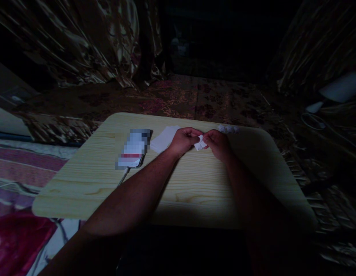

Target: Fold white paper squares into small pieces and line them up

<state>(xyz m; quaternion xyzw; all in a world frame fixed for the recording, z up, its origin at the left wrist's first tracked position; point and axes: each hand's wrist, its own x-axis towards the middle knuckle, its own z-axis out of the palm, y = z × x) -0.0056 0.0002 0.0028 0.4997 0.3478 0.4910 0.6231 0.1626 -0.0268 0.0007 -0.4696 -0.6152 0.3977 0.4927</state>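
Between my two hands, a small piece of folded white paper [199, 145] is held above the far half of the wooden table [195, 188]. My left hand [183, 141] pinches its left side with thumb and fingers. On the other side, my right hand [218, 143] grips the paper's right edge with closed fingertips. Left of my left hand lies a loose stack of white paper sheets [163, 140], partly hidden by that hand. Several small folded white paper pieces [228, 129] sit in a row beyond my right hand, near the table's far edge.
A phone [133, 149] with a blurred screen lies left of the paper stack, a white cable [123, 176] running from its lower end. Patterned curtains [109, 38] hang behind the table. A pale lamp [340, 88] stands at right, and striped bedding [19, 168] is at left.
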